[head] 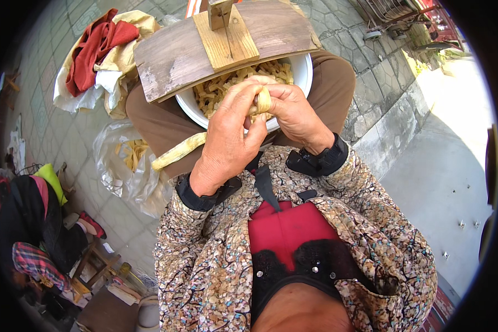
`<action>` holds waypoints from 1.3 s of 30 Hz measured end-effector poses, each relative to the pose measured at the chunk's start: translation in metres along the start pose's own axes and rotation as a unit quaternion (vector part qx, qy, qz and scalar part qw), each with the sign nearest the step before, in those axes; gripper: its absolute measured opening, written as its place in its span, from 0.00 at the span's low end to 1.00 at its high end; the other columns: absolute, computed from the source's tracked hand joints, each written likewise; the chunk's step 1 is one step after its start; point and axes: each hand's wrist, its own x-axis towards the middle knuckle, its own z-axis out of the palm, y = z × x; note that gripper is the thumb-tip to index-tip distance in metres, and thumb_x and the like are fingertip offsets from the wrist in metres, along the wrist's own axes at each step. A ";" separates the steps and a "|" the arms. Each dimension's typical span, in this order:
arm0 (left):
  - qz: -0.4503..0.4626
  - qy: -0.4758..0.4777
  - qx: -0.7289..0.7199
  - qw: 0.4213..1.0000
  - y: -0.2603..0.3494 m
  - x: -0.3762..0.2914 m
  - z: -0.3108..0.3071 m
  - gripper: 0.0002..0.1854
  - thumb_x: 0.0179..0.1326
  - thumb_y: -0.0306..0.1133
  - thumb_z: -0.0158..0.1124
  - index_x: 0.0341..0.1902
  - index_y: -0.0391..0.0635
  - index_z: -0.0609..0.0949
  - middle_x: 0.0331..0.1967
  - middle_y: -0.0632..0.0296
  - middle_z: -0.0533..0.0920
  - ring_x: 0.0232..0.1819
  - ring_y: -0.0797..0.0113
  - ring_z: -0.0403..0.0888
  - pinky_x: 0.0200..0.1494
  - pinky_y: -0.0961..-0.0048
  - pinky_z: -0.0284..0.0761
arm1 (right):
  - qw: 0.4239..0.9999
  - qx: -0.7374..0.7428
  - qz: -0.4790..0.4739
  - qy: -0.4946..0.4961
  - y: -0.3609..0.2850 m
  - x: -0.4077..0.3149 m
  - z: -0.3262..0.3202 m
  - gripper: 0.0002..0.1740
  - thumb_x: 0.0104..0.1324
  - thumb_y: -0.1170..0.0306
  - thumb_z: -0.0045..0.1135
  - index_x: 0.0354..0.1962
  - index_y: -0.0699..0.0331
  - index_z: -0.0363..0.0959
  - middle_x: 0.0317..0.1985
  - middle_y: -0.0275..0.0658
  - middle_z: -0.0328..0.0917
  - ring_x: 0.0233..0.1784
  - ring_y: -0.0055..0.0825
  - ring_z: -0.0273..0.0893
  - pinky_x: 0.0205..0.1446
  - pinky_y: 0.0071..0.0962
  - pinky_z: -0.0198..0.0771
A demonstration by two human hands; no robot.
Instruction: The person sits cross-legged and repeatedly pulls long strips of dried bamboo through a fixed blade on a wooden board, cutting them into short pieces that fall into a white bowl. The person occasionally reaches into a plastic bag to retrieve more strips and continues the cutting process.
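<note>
Both my hands meet over a white basin (306, 74) that sits between my knees. A flat, pale yellow strip (264, 99) is bent into a loop between my fingertips. My left hand (232, 124) pinches it from the left, thumb pointing up. From the other side, my right hand (296, 110) grips the same loop with thumb and fingers. A long strip end (178, 151) reaches out from behind my left hand across the trouser leg; whether it joins the loop is hidden. Below the hands, the basin holds many short yellowish strip pieces (220, 89), some apparently knotted.
A wooden board (166, 58) bearing a block with a thin metal spike (228, 39) spans the basin's far side. Left lie a red cloth (95, 58) and a plastic bag (108, 166) with yellow strips (135, 151). Another person (37, 207) sits near a wooden stool (93, 265).
</note>
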 end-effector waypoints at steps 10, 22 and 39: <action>-0.263 -0.023 -0.248 0.932 -0.010 0.000 -0.006 0.11 0.72 0.33 0.57 0.38 0.37 0.79 0.24 0.70 0.74 0.27 0.80 0.70 0.28 0.77 0.66 | 0.918 -0.197 -0.290 0.188 -0.012 0.018 -0.008 0.05 0.65 0.78 0.58 0.36 0.72 0.79 0.51 0.38 0.73 0.52 0.27 0.72 0.57 0.24 0.67; 0.117 0.035 0.252 0.960 -0.015 0.010 -0.023 0.10 0.57 0.24 0.65 0.43 0.47 0.82 0.26 0.57 0.75 0.26 0.54 0.77 0.27 0.63 0.72 | 0.942 -0.291 0.041 -0.161 -0.059 0.029 -0.013 0.13 0.68 0.69 0.60 0.45 0.71 0.78 0.33 0.32 0.80 0.37 0.19 0.75 0.43 0.22 0.72; -0.150 0.016 -0.085 0.985 -0.080 0.094 -0.045 0.06 0.67 0.28 0.58 0.39 0.38 0.78 0.22 0.68 0.77 0.25 0.78 0.71 0.29 0.76 0.68 | 0.885 -0.426 -0.163 0.096 -0.044 0.098 -0.035 0.09 0.68 0.68 0.55 0.38 0.66 0.77 0.27 0.41 0.78 0.31 0.27 0.76 0.38 0.29 0.71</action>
